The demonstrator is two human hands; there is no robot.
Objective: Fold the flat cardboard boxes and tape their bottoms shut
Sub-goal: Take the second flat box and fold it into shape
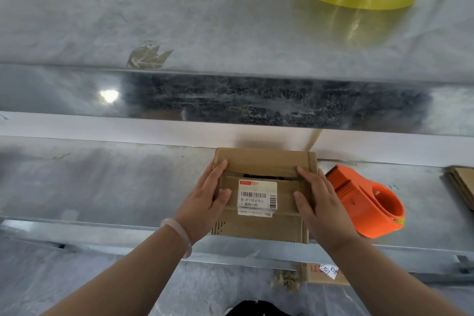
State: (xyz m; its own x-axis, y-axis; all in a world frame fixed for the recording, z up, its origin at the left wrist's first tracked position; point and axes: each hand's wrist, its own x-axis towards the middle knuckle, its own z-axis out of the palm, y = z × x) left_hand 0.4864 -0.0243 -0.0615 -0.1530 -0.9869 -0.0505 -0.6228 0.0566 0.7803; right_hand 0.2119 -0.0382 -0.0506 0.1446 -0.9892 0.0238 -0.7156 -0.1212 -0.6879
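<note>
Left hand [205,202] and right hand [318,202] lie nearly flat, fingers straight, pressing down the flaps of the small brown cardboard box [259,227] at the front of the metal bench [115,182]. It is folded, but a dark gap shows between the flaps and I judge it not yet taped. The orange plastic tape dispenser [369,202] lies just beside it, and a stack of flat brown cardboard [461,185] waits farther right.

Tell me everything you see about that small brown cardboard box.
The small brown cardboard box lies on the grey metal bench, its top flaps folded in, a dark gap between them. A white barcode label sits on the nearer flap. The left hand and right hand press flat on its two ends. An orange tape dispenser lies right of it.
</note>
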